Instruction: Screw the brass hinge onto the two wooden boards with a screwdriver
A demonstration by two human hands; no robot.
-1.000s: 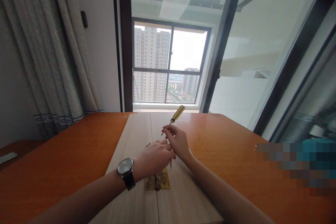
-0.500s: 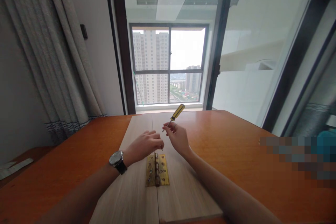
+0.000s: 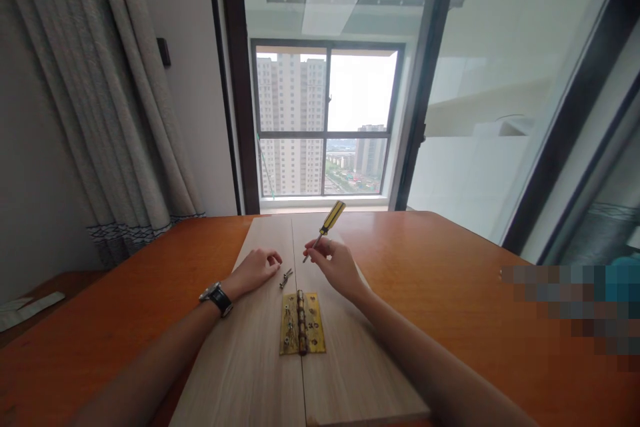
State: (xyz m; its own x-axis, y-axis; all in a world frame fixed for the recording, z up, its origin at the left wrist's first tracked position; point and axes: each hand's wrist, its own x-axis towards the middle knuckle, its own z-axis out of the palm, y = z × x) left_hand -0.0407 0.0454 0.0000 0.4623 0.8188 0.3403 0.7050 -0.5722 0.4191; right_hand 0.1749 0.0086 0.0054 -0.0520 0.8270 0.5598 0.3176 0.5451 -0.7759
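Note:
A brass hinge (image 3: pixel 302 323) lies across the seam between two pale wooden boards (image 3: pixel 240 367), with screws in its left leaf. Just beyond it, several loose screws (image 3: pixel 285 278) rest on the left board. My left hand (image 3: pixel 257 269), with a watch on the wrist, rests on that board left of the screws, fingers loosely curled and apart, holding nothing. Above the right board, my right hand (image 3: pixel 337 267) pinches the shaft of a screwdriver (image 3: pixel 331 219). Its yellow and black handle points up and away, its tip down to the left.
The boards lie on an orange-brown wooden table (image 3: pixel 430 267). A grey curtain (image 3: pixel 125 113) hangs at the left. Glass panels and a window stand behind the table. White strips (image 3: pixel 30 310) lie at the far left.
My left hand has moved left, away from the hinge, and its fingers have loosened. The loose screws now show. My right hand and the screwdriver have shifted slightly left and down.

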